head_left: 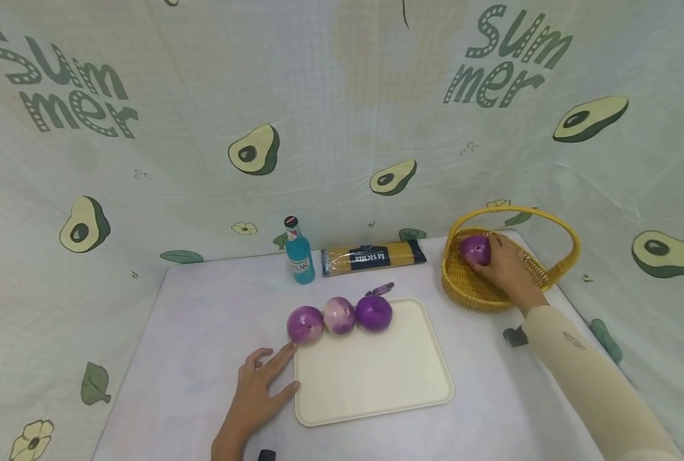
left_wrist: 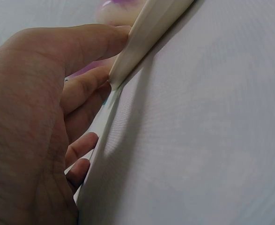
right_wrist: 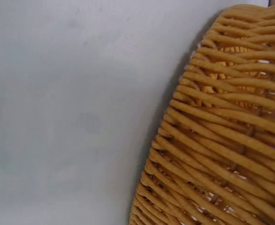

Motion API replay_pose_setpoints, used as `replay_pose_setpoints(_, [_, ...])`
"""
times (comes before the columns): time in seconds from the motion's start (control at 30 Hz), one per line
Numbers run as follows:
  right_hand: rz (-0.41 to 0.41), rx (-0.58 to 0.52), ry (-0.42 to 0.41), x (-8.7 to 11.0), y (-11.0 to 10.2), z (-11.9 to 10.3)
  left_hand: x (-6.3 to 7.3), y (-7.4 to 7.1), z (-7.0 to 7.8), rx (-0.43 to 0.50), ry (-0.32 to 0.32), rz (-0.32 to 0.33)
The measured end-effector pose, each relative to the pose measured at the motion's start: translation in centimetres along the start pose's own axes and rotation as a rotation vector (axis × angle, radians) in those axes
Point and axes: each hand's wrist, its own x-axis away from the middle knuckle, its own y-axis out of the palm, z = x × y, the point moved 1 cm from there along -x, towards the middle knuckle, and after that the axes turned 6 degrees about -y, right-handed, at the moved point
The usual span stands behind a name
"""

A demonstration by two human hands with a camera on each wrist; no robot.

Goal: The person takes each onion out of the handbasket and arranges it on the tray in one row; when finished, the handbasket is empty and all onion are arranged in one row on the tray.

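Observation:
My right hand (head_left: 506, 266) reaches into the yellow wicker basket (head_left: 471, 296) and grips a purple onion (head_left: 474, 248) there. In the right wrist view only the basket's woven side (right_wrist: 221, 126) shows, and the hand is out of sight. My left hand (head_left: 257, 392) rests at the left edge of the cream tray (head_left: 371, 378), its thumb and fingertips touching the rim. The left wrist view shows the thumb (left_wrist: 95, 44) against the tray's side (left_wrist: 142, 37). Along the tray's far edge sit a purple onion (head_left: 305, 325), a paler onion (head_left: 339, 315) and a dark purple one (head_left: 374, 313).
Behind the tray stand a blue bottle (head_left: 300, 256) and a pack of spaghetti (head_left: 373, 257). A small purple wrapped piece (head_left: 380, 289) lies just beyond the tray. The basket's tall handle (head_left: 515, 210) arches over my right hand. Printed cloth (head_left: 319, 115) hangs behind the table.

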Motion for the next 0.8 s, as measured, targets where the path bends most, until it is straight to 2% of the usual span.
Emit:
replay_pose_setpoints(0.3, [0.017, 0.000, -0.028, 1.3, -1.1, -1.6, -0.3, 0.1, 0.1, 0.005, 0.030, 0.040])
replay_pose_setpoints(0.6, [0.073, 0.005, -0.079, 3.3, -1.7, -2.3, 0.2, 0.1, 0.2, 0.015, 0.045, 0.044])
replay_pose_setpoints(0.8, [0.082, -0.013, -0.077, 4.6, -2.2, -2.8, 0.2, 0.0, 0.1, 0.023, 0.051, 0.053])
